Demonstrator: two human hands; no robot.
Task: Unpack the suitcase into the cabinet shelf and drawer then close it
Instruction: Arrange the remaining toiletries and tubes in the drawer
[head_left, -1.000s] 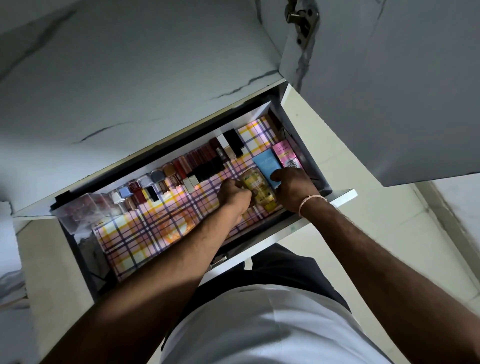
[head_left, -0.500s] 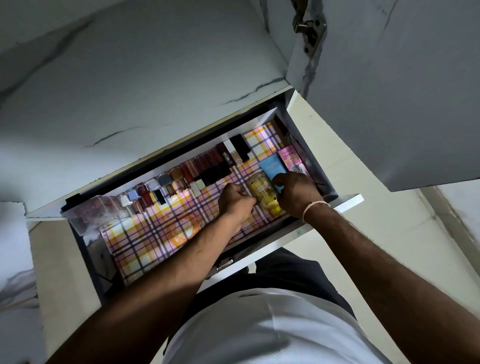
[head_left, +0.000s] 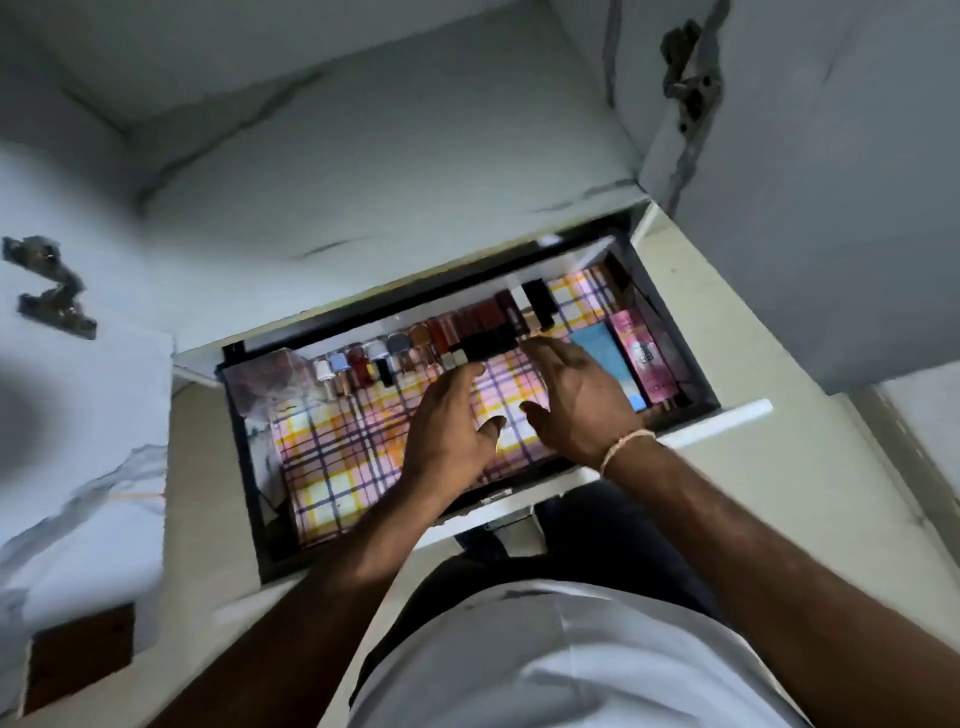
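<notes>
A pale marbled cabinet (head_left: 363, 171) is seen from above in the head view, its door (head_left: 831, 208) swung open at the right and its drawer (head_left: 691, 421) pulled out over a light floor. The drawer is lined with plaid paper (head_left: 353, 457); a row of small bottles (head_left: 415, 348) lies along its back edge, with a blue box (head_left: 602, 353) and a pink box (head_left: 641, 358) at the right end.

The left hand (head_left: 447, 431) and right hand (head_left: 576, 400) are held over the liner with fingers spread and relaxed; nothing is pinched. The suitcase is not in view.

The bottles are judged light, hard, slippery and breakable, best taken by the body between thumb and fingers.

Half a second earlier both hands were closed around a yellow jar beside the blue box. The jar can no longer be made out and may be hidden beneath the right hand.
</notes>
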